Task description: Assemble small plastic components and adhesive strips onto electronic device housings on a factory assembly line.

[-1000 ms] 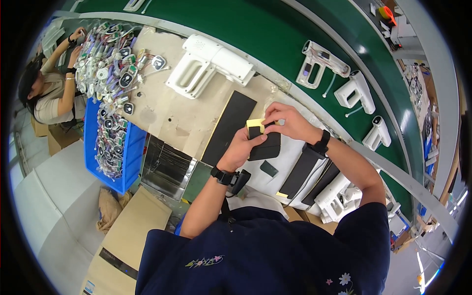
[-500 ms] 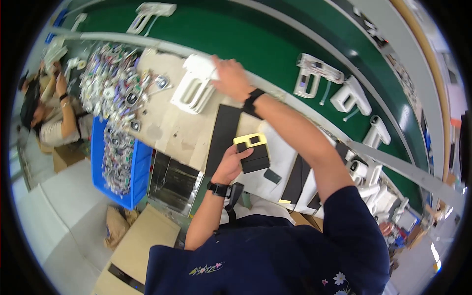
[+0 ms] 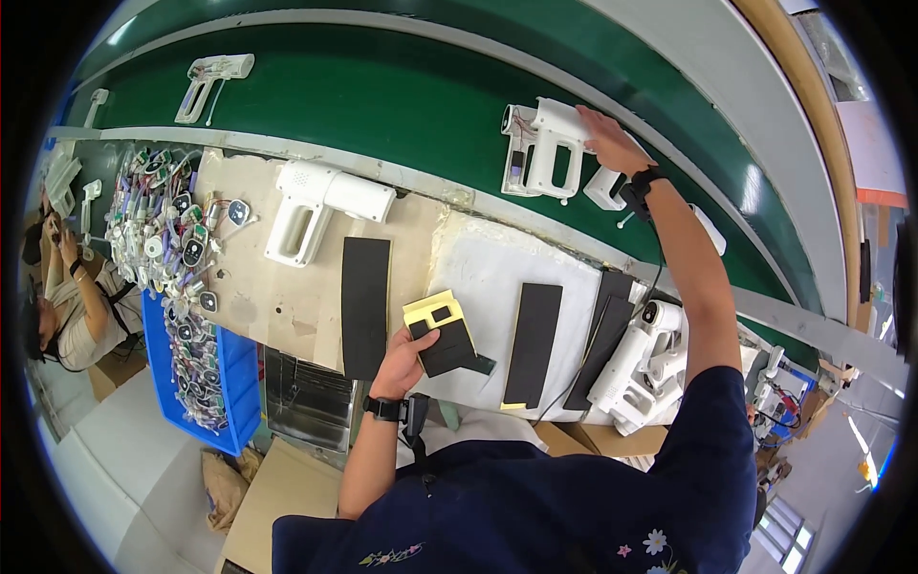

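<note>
My left hand (image 3: 405, 364) pinches a black foam pad (image 3: 443, 337) with a yellow backing strip and a square cutout, above the white work sheet. Far right, my right hand (image 3: 617, 143) reaches over the green conveyor belt. Its fingers are on the right end of a white gun-shaped housing (image 3: 553, 145), which overlaps an opened housing (image 3: 516, 153) showing wires inside. Another white gun-shaped housing (image 3: 325, 206) lies on the beige board. A small dark plate (image 3: 481, 364) lies partly behind the pad.
Black foam strips (image 3: 532, 344) lie on the white sheet (image 3: 478, 258). Several white housings (image 3: 641, 368) are piled at its right. A heap of wired parts (image 3: 158, 220) and a blue bin (image 3: 244, 392) are at the left, near another person (image 3: 86, 306). More housings are on the belt.
My right hand has left the housing on the board and moved right, over the belt. An additional white housing now shows at its fingers. My left hand still holds the pad; the view has shifted.
</note>
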Tool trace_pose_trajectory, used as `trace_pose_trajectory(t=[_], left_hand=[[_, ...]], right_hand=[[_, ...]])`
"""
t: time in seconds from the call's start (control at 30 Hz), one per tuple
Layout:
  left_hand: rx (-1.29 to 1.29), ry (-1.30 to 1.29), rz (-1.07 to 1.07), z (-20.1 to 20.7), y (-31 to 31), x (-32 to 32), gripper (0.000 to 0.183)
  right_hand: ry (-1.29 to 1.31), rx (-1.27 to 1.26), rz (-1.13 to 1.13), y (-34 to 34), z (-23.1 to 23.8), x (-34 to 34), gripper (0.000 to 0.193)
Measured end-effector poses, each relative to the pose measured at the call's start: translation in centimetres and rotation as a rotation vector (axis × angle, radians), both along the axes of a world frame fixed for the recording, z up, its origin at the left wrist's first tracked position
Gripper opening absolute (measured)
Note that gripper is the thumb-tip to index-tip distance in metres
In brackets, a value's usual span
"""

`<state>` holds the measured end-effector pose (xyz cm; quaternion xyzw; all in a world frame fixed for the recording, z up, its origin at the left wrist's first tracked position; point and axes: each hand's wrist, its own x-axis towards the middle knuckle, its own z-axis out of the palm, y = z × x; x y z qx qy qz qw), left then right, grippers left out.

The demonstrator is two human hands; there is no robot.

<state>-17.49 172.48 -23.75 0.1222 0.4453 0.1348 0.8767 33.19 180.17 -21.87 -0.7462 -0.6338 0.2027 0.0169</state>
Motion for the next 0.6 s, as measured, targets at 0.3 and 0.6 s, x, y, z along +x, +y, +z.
trace_pose_trajectory(t=[0.3, 0.6], left_hand=[[-0.013, 0.095, 0.063, -2.0, -2.0, 1.4, 0.035], [-0.051, 0.11, 0.095, -2.7, -2.4, 1.0, 0.036]], right_hand=[[-0.019, 0.063, 0.121, 2.0, -4.8, 1.8, 0.068], [0.033, -0.074, 0.093, 1.4, -4.1, 1.2, 0.07]])
